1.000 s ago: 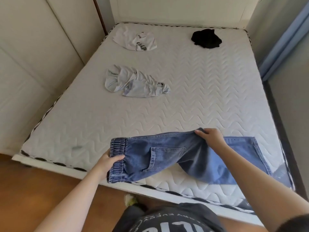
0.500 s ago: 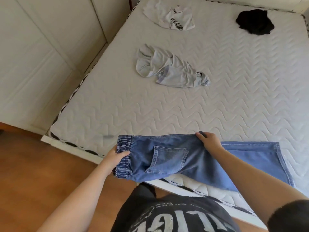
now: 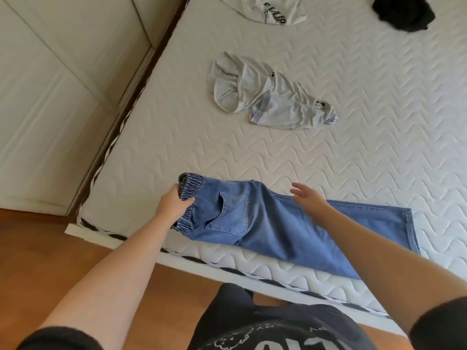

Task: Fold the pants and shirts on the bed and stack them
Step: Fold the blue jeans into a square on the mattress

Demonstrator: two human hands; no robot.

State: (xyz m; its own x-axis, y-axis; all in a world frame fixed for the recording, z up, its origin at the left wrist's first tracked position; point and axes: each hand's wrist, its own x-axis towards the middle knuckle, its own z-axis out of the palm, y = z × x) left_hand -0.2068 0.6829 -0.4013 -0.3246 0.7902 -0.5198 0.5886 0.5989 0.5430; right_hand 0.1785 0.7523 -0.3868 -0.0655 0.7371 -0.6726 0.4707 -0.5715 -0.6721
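Now the left hand [image 3: 174,207] grips the gathered elastic waistband of the blue denim pants [image 3: 273,223], which lie folded lengthwise along the near edge of the white quilted mattress [image 3: 379,127], legs stretching away to the right of that grip. The right hand [image 3: 307,198] hovers open, fingers spread, just over the pants past the back pocket. Well beyond the grip lie a crumpled pale grey shirt [image 3: 267,97], a white printed shirt [image 3: 275,8] and a black garment [image 3: 401,12]

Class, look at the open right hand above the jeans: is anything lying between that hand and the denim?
Nothing visible. The right hand hovers directly over the jeans; only the left hand grips the waistband.
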